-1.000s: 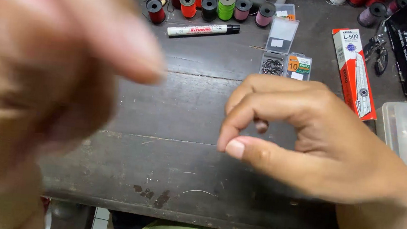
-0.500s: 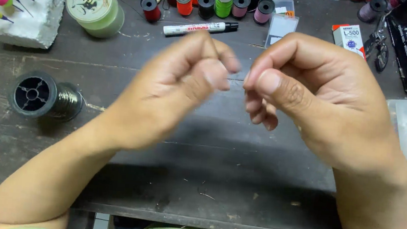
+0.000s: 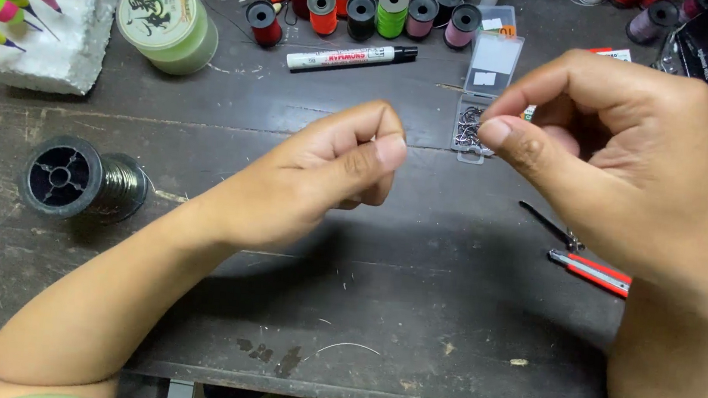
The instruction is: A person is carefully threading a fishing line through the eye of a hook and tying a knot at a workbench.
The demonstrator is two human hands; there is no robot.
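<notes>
At centre frame, the left hand (image 3: 322,174) and right hand (image 3: 625,165) are pinched shut, whatever is gripped being too fine to be told, above the dark table (image 3: 317,308).

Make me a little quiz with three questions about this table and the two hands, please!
1. True or false: the black spool lies near the left edge of the table.
2. What lies just behind the row of thread spools? A) a white marker B) a spoon C) a cup
3. Fill in: both the left hand and the right hand have thumb and forefinger ____ together, above the table.

Key:
1. True.
2. A, the marker, on the side nearer the person.
3. Pinched. Whatever they pinch is too thin to see; the open hook box sits just by the right thumb.
</notes>
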